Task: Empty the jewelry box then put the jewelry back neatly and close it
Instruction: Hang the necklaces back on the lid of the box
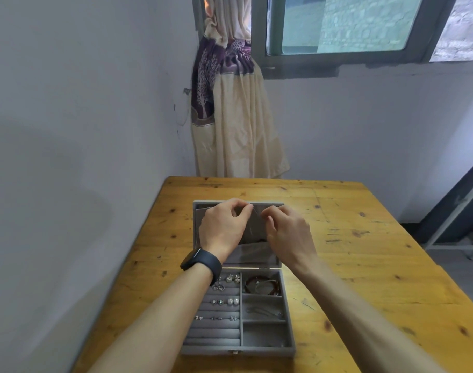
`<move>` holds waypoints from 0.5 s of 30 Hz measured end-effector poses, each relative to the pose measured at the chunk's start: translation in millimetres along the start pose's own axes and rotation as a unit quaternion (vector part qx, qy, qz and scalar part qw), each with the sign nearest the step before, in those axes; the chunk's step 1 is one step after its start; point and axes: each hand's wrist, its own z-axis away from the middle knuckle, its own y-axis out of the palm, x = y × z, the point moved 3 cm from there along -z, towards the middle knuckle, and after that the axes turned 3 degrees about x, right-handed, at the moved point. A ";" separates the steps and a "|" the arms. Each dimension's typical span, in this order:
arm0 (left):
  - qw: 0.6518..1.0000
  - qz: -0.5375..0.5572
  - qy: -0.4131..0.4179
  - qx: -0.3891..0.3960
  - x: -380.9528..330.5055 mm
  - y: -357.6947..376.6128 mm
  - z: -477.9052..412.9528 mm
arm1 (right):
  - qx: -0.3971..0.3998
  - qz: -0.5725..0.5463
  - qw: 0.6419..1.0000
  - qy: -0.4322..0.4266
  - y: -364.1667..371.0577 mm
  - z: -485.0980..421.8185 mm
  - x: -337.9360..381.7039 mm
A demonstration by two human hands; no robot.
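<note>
A grey velvet jewelry box [289, 343] stands open on the wooden table [364, 265], its lid [203, 205] upright at the back. Rings and earrings [224, 301] sit in the ring rolls on the left. A brown bracelet [262, 285] lies in the top right compartment, and a thin chain [265, 312] in the one below. My left hand [223, 227] and my right hand [286, 232] are raised in front of the lid, both pinching a fine necklace chain [257, 211] that hangs between them.
The table stands in a room corner, with a white wall at the left. A cream and purple curtain [230, 117] hangs behind the table's far edge, under a window [337, 28]. A black watch [203, 262] is on my left wrist.
</note>
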 end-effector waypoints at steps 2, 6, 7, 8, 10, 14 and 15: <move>0.999 -0.036 0.019 -0.008 -3.3 0.7 -0.8 | -0.006 0.020 1.000 -0.011 -0.1 1.4 0.4; 0.991 -0.122 0.044 -0.040 -6.1 3.0 -2.5 | -0.005 0.063 0.998 -0.015 0.4 2.8 0.5; 0.988 -0.140 0.046 -0.043 -6.1 3.6 -2.5 | -0.001 0.073 0.997 -0.014 1.4 3.1 0.3; 0.986 -0.155 0.048 -0.044 -6.1 4.7 -2.4 | 0.001 0.082 0.996 -0.015 2.5 3.5 -0.1; 0.982 -0.175 0.049 -0.044 -6.3 7.1 -3.0 | 0.004 0.096 0.995 -0.015 4.5 3.9 -0.5; 0.982 -0.184 0.028 -0.046 -7.1 8.2 -5.1 | 0.015 0.085 0.996 0.002 7.2 2.1 -0.5; 0.980 -0.189 0.032 -0.048 -7.5 8.7 -5.3 | 0.012 0.084 0.996 0.002 6.9 1.7 0.1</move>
